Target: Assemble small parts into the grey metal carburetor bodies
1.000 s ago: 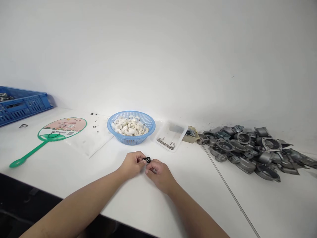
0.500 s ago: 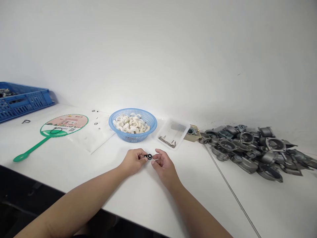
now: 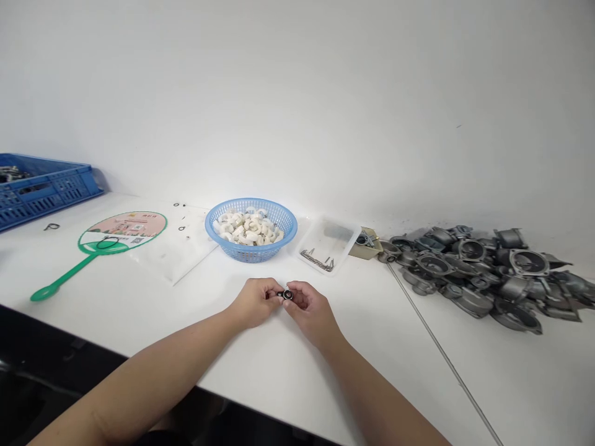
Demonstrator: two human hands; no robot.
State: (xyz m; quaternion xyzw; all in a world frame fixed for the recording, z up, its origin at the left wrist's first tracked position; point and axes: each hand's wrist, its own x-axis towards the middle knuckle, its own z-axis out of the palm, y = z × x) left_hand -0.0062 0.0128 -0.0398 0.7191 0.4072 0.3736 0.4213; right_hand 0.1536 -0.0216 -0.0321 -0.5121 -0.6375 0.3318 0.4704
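The left hand point(image 3: 255, 302) and right hand point(image 3: 311, 308) meet above the white bench point(image 3: 372, 347), in from its near edge point(image 3: 260, 412). The left fingers point(image 3: 274, 291) pinch a small black ring point(image 3: 287, 295) with a bright centre, held between the hands. The right fingertips point(image 3: 297, 296) sit narrow against its other side; whether they grip cannot be told. A light pinch at the rim suits so small a part. Far off stands a blue basket point(image 3: 251, 202) of white rings point(image 3: 248, 228); the bench runs on rightward to heaped cast-metal housings point(image 3: 469, 272).
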